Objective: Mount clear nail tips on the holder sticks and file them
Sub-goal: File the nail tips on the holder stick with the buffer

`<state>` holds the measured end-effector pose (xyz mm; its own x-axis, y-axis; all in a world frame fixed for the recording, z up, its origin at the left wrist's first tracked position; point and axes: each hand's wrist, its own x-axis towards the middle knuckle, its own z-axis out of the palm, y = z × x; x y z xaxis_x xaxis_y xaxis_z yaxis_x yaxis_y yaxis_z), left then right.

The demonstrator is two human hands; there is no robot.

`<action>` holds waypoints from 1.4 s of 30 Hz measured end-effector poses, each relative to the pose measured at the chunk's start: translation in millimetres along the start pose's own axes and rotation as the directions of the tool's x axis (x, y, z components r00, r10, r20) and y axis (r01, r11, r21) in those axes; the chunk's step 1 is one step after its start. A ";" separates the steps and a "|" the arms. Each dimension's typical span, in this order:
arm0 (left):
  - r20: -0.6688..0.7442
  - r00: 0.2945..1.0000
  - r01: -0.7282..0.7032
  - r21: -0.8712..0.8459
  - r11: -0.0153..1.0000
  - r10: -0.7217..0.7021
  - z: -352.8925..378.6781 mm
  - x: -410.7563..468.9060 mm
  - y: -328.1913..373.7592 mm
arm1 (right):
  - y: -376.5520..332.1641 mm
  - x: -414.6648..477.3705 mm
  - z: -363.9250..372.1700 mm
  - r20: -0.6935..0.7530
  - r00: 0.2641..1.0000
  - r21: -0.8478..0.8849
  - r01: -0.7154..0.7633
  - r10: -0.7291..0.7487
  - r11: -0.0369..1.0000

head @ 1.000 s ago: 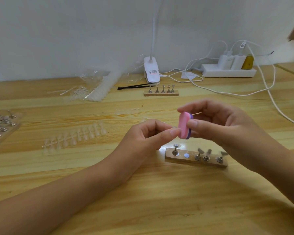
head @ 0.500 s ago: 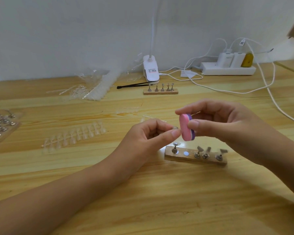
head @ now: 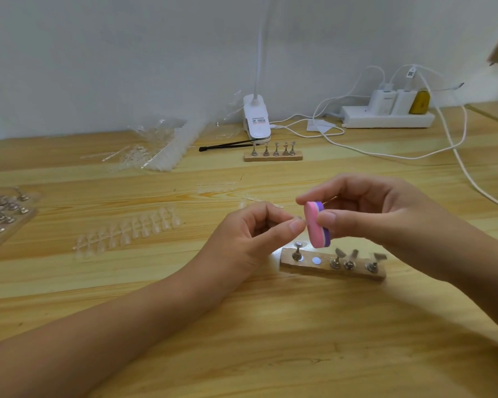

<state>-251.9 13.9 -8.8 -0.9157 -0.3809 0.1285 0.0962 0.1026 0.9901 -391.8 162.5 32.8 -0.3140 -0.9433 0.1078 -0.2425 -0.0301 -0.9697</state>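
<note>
My right hand (head: 380, 214) grips a pink and purple buffer block (head: 316, 224) between thumb and fingers, held upright above the table. My left hand (head: 253, 234) pinches a small holder stick with a clear nail tip; the tip itself is mostly hidden by my fingertips, right against the pink face of the block. Below both hands lies a wooden holder base (head: 332, 265) with several metal sticks standing in it and one bare white magnet spot. A strip of clear nail tips (head: 127, 234) lies to the left.
A second wooden base with sticks (head: 273, 155) stands further back, beside black tweezers (head: 227, 145) and a white clip lamp (head: 256, 119). Plastic packaging (head: 161, 145) lies back left, a tray of metal holders (head: 0, 214) at the left edge, a power strip (head: 388, 116) with cables back right.
The buffer block has slid slightly downward against the tip in my left hand. Both hands stay in nearly the same place.
</note>
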 end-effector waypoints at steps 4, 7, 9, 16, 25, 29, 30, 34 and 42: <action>-0.001 1.000 0.012 0.021 1.000 -0.012 -1.2 0.1 -0.8 | 2.4 1.5 1.7 -0.069 0.997 0.032 0.019 -0.017 0.999; -0.018 1.000 0.015 0.003 1.000 -0.015 -1.8 1.3 0.6 | -0.4 -0.3 0.2 0.054 0.998 0.001 -0.019 0.019 1.000; -0.014 1.000 0.019 0.004 1.000 -0.019 -1.1 2.0 1.2 | 0.0 -0.1 0.0 0.044 0.999 -0.007 -0.012 0.012 1.000; -0.010 0.999 0.031 0.015 0.999 -0.030 -1.2 2.5 0.5 | -0.1 0.4 2.3 0.003 1.000 0.020 0.010 -0.010 1.000; -0.019 0.999 0.045 0.011 0.999 -0.045 -1.7 3.8 -0.1 | -0.4 0.8 0.9 0.020 1.000 -0.033 -0.004 0.005 0.999; 0.043 0.999 0.027 0.035 0.999 -0.028 -0.2 0.9 -2.0 | 3.2 2.5 1.3 -0.098 0.994 0.011 0.045 -0.044 0.999; 0.046 0.998 0.028 0.038 0.999 -0.030 -0.3 0.5 -1.8 | 3.4 2.7 1.3 -0.114 0.992 0.015 0.052 -0.050 0.999; 0.009 0.999 0.034 0.008 0.999 -0.034 -3.4 2.9 -1.7 | -1.0 0.6 0.6 0.022 1.000 -0.007 0.016 -0.016 1.000; 0.025 0.999 0.028 0.009 1.000 -0.029 -4.0 2.7 -3.6 | 1.1 1.1 1.1 -0.001 1.000 0.017 0.027 -0.027 0.999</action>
<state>-253.2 8.8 -11.8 -0.9277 -0.3601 0.0987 0.0668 0.0999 0.9928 -391.3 161.1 31.6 -0.3086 -0.9417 0.1343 -0.2357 -0.0611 -0.9699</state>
